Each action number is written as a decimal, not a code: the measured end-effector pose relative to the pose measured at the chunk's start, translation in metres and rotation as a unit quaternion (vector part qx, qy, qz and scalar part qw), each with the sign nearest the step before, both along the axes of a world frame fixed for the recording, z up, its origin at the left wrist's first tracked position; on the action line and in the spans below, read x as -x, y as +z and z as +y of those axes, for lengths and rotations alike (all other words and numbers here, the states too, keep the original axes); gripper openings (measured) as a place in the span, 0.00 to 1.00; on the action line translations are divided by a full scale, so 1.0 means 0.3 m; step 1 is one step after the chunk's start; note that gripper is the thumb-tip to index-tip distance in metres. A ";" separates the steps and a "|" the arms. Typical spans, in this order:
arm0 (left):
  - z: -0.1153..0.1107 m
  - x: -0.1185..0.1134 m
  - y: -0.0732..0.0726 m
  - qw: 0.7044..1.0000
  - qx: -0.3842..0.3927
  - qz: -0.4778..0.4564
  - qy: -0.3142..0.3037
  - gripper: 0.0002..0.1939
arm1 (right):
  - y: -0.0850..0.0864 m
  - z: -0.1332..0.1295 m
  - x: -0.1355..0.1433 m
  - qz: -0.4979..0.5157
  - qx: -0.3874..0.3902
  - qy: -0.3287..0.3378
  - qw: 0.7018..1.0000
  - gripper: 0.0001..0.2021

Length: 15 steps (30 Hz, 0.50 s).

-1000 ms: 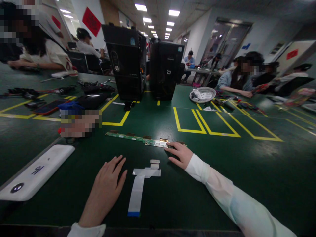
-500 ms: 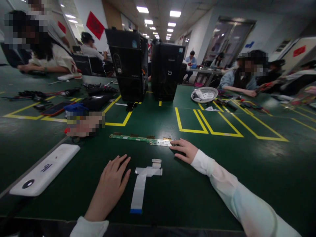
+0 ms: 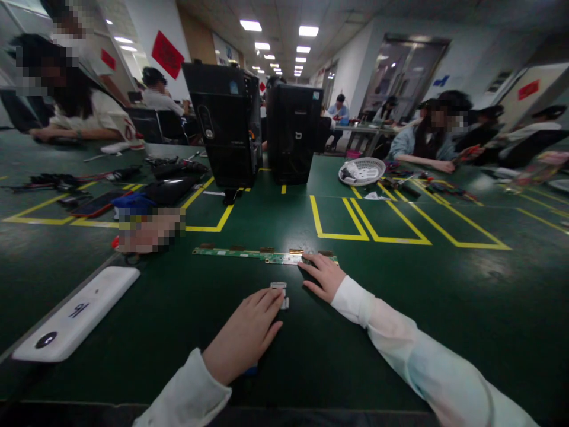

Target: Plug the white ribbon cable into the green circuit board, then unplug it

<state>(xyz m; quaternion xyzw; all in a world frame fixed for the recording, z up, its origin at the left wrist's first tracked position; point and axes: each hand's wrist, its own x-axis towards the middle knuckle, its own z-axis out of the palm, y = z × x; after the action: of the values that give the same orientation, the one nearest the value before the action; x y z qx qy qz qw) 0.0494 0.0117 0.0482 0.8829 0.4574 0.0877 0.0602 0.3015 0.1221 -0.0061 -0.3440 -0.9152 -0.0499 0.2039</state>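
Observation:
My left hand [image 3: 249, 329] lies over a white flat ribbon cable [image 3: 279, 286] on the green table, its fingers stretched out and its palm down. Most of the cable is hidden under the hand; its connector end shows past the fingertips and a bit of its blue end shows below the palm. Farther up, a long narrow green circuit board [image 3: 240, 254] lies crosswise. The fingers of my right hand [image 3: 323, 274] are spread and rest at the board's right part, partly covering it.
A white power bank-like device [image 3: 77, 314] lies at the left. Two black computer towers [image 3: 226, 124] stand at the back. A white basket [image 3: 362, 171] holds small parts at the back right. Yellow tape [image 3: 395, 240] marks the table, and other people sit around.
My left hand has moved right, from beside the ribbon cable to over it. The right hand still rests at the circuit board, its fingers a little farther along it.

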 end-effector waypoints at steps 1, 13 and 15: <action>0.013 -0.004 0.000 1.000 0.003 0.009 0.000 0.25 | 0.002 -0.001 -0.001 -0.002 0.006 0.004 1.000 0.24; 0.121 -0.081 -0.014 1.000 -0.003 0.021 -0.013 0.28 | 0.021 0.000 -0.013 0.028 0.048 0.016 0.998 0.23; 0.118 -0.090 -0.026 1.000 -0.005 0.021 -0.007 0.29 | 0.021 0.000 -0.013 0.031 0.049 0.017 0.998 0.24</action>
<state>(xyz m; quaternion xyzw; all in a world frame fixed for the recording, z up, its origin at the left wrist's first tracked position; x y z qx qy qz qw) 0.0763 0.0471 0.0405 0.8878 0.4523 0.0708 0.0470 0.3056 0.1223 0.0001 -0.3397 -0.9154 0.0096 0.2158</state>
